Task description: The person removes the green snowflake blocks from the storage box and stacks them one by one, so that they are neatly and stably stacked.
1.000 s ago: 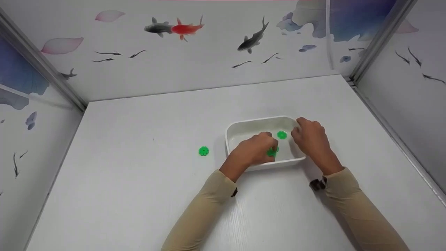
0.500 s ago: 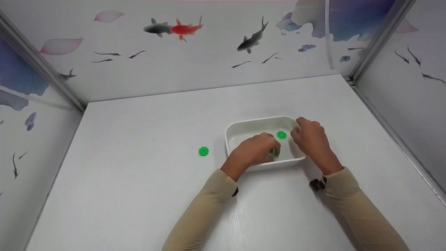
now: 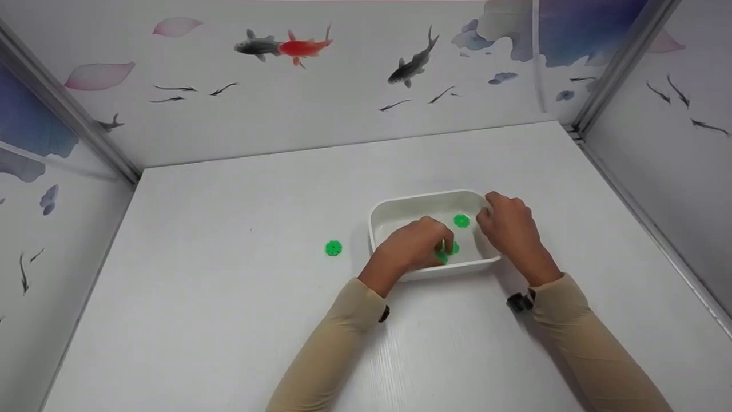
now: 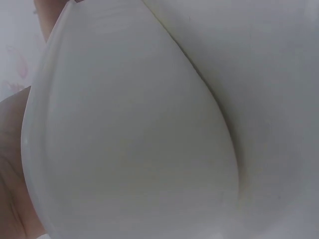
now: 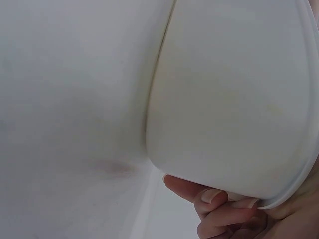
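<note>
My left hand [image 3: 416,243] reaches over the near rim into a white plastic tray [image 3: 400,206]. Its curled fingers and thumb pinch a small green snowflake disc [image 3: 441,258], partly hidden by the fingers. Just beyond the fingertips shows a second green disc [image 3: 454,248]. Farther back on the tray floor lies another disc [image 3: 461,221]. With my right hand [image 3: 512,226] I grip the tray's right side, thumb on the inner side. In the right wrist view, the fingers [image 5: 224,214] curl against the outside of the tray wall [image 5: 224,99].
A single green disc [image 3: 333,248] lies on the white table [image 3: 229,286], left of the tray. White panels [image 3: 343,103] printed with fish and petals rise behind the table and at both sides. In the left wrist view, the tray's outer wall [image 4: 134,124] fills much of the picture.
My left fingers close over the green disc, then draw slightly back left, so green shows again at the thumb and beyond the fingers. The right hand and tray stay in place.
</note>
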Demonstrator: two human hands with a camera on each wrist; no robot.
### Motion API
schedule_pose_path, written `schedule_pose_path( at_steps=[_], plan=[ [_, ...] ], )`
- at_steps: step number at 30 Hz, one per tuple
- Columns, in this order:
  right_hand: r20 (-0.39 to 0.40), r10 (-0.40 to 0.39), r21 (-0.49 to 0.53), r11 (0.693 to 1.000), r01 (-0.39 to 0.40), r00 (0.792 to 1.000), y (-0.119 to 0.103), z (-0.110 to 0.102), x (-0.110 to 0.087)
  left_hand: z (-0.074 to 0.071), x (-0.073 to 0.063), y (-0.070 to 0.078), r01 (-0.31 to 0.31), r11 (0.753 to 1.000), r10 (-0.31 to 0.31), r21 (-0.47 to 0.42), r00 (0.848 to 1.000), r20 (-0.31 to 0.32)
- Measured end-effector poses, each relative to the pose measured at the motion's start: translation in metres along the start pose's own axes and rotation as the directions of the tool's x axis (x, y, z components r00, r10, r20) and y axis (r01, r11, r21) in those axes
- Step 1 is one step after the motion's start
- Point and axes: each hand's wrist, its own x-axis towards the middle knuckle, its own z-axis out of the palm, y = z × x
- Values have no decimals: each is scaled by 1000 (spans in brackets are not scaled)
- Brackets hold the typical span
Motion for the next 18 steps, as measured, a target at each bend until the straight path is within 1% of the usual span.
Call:
schedule_pose_path(
  at_steps=[2,5,11,14,18],
  plan=[
    [6,7,1,1000,-7,1000,0,0,0,0,0,-1,16,1000,-16,-23,1000,4],
    [9,16,2,1000,-16,1000,-1,0,0,0,-1,-1,27,999,-27,-35,1000,8],
    [3,15,0,1000,-15,1000,-1,0,0,0,-4,2,-3,999,3,35,1000,-3],
    [-6,5,-2,1000,-5,1000,0,1,0,1,-5,3,13,998,-12,66,1000,-15],
    [-6,-6,2,1000,6,1000,1,1,0,0,-7,5,34,996,-33,82,999,-13]
  ],
)
